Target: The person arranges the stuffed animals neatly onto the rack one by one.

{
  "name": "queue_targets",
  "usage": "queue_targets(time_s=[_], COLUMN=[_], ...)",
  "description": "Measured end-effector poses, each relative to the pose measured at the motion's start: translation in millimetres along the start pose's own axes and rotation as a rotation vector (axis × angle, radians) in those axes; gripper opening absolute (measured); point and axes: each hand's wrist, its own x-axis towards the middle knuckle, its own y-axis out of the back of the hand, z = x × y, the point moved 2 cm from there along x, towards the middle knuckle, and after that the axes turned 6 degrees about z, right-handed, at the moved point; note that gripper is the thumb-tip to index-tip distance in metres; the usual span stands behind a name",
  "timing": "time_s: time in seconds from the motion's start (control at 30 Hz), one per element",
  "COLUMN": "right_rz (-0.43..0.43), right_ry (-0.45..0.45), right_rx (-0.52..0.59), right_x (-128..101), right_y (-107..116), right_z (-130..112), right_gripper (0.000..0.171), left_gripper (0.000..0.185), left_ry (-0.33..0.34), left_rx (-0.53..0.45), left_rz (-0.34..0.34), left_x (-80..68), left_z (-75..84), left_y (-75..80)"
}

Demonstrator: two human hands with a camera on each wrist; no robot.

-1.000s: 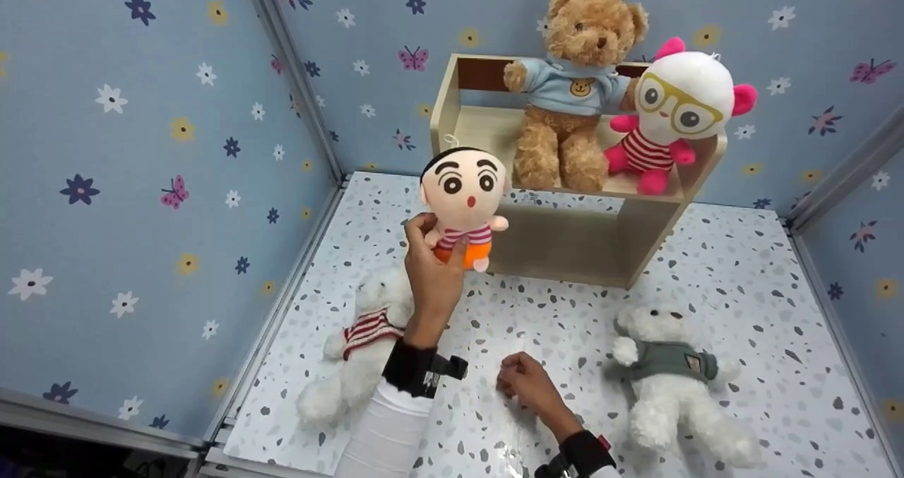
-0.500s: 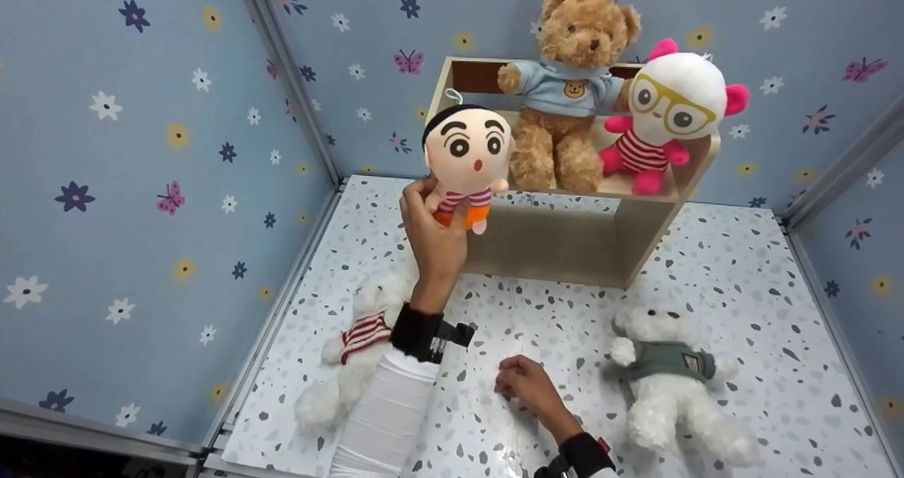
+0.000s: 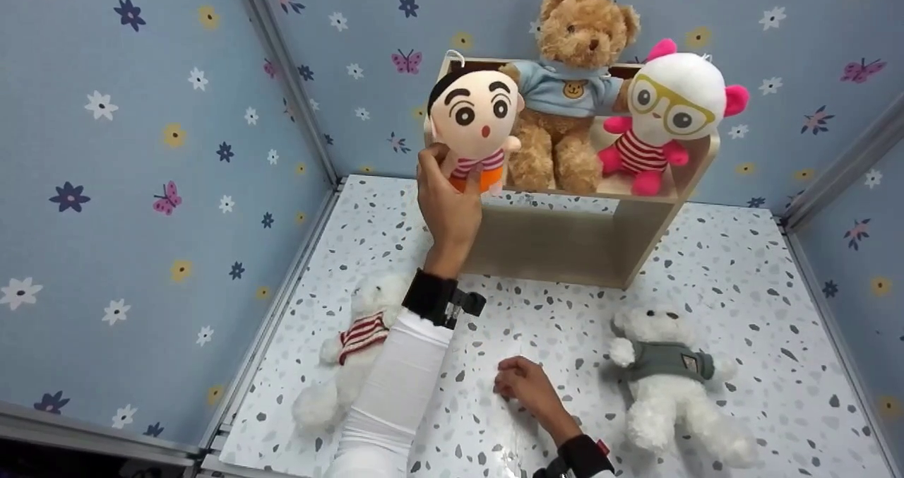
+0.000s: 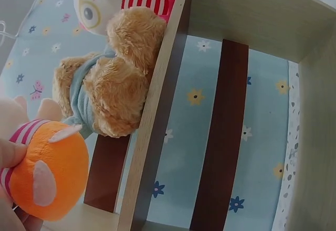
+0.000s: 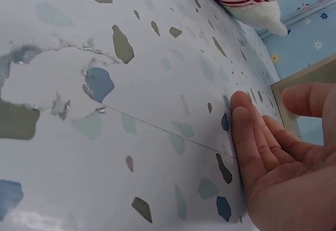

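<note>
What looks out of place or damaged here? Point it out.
The floor covering looks torn near the right hand. Two white bears lie toppled on it: the striped one and the green-shirted one.

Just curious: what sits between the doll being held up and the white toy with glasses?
The brown teddy bear on the shelf, seen from the head view.

Both arms wear white sleeves to the wrist. The left sleeve [image 3: 395, 386] is smooth and close-fitting, ending at a wide black wrist strap [image 3: 428, 296] with a small black camera mount [image 3: 466, 301] jutting from its right side. The right wrist carries a black strap [image 3: 583, 452] too, with a small red mark at its edge. Both hands are bare.
</note>
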Motion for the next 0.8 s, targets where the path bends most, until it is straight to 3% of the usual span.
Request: queue_targets(time_s=[0.27,0.53,0.8], right_rz=[-0.017,-0.017,-0.043], right_ry=[-0.003,-0.020,-0.011], right_rx=[0.002,0.016,0.031], right_x=[0.8,2.9,3.5], right_y=[0.7,2.2,3.8], right_z=[0.0,1.3,1.6], right_gripper=[0.035,0.034,0.033], left_gripper=[0.051,0.049,0.047], left_ry=[-0.031,-0.004,-0.020], left_rx=[0.019,0.025,0.022], left_rz=[-0.057,-0.114,-0.165], left_x=[12.2,20.3,21.5], left_z=[0.5,-8.1,-18.8], left_y=[-20.9,-34.7,-46.2])
